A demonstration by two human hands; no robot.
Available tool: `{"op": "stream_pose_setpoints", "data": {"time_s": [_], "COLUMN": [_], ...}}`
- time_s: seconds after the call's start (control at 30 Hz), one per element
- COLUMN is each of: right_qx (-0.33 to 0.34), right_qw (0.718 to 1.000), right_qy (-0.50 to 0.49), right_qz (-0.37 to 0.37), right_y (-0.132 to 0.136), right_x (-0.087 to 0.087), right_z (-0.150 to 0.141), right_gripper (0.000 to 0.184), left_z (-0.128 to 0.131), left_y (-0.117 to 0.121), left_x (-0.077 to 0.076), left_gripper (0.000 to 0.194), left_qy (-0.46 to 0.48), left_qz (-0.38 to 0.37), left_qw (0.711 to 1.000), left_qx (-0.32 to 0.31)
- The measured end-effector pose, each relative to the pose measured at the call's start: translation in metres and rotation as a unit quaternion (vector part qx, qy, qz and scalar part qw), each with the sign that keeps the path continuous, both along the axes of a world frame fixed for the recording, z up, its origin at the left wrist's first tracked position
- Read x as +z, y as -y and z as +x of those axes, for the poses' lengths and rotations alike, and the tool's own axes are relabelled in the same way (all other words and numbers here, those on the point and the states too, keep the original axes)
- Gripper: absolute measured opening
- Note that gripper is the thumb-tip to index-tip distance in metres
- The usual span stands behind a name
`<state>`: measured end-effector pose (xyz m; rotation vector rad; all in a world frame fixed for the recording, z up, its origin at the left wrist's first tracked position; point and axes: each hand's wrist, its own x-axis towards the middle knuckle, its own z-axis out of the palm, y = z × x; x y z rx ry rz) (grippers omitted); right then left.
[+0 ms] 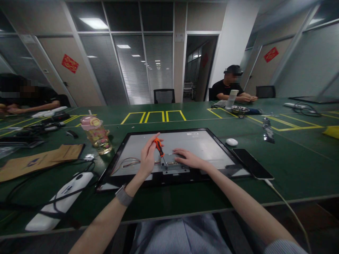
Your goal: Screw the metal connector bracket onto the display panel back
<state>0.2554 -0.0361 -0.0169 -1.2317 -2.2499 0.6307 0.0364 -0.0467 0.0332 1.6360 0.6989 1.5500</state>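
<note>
My left hand point(148, 155) is closed around the orange and black handle of a screwdriver point(159, 146). The screwdriver leans, its shaft pointing down at the left side of a small metal bracket point(164, 169); whether the tip sits in a screw is too small to tell. My right hand point(189, 158) lies with fingers stretched over the bracket's right part, touching it. Bracket and hands are over the near middle of a flat display panel point(203, 144) with a grey metal back and black frame. Thin wires point(129, 161) run across the panel's left side toward the bracket.
Left of the panel stand a pink-lidded bottle point(96, 135), a brown paper bag point(47, 158) and a white device with cables point(60, 201). To the right lie a phone point(253, 164) on a cable and a white case point(232, 141). Two people sit across the green table point(169, 201).
</note>
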Motion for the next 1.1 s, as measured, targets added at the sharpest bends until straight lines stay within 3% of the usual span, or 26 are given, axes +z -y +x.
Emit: {"op": "stream_pose_setpoints", "data": {"time_s": [0.3,0.57,1.1], "right_qx": [0.000,-0.004,0.000], "right_qw": [1.000,1.000,1.000], "right_qy": [-0.017,-0.012,-0.010], "right_qz": [-0.001,-0.015,-0.002], "right_y": [-0.0008,0.0028,0.0008], "right_x": [-0.0023,0.0041,0.0020], "right_z": [0.0000,-0.0008,-0.0013], "right_gripper": [0.050,0.052,0.051], "left_z": [0.0013,-0.0004,0.0013], "left_y": [-0.0014,-0.0019,0.0002], "left_x": [-0.0006,-0.0019,0.0014], "left_gripper": [0.029,0.036,0.027], "left_qy": [-0.018,0.007,-0.015], "left_qz": [0.027,-0.017,0.038], "left_qw": [0.998,1.000,0.997], "left_qx": [0.044,0.018,0.059]}}
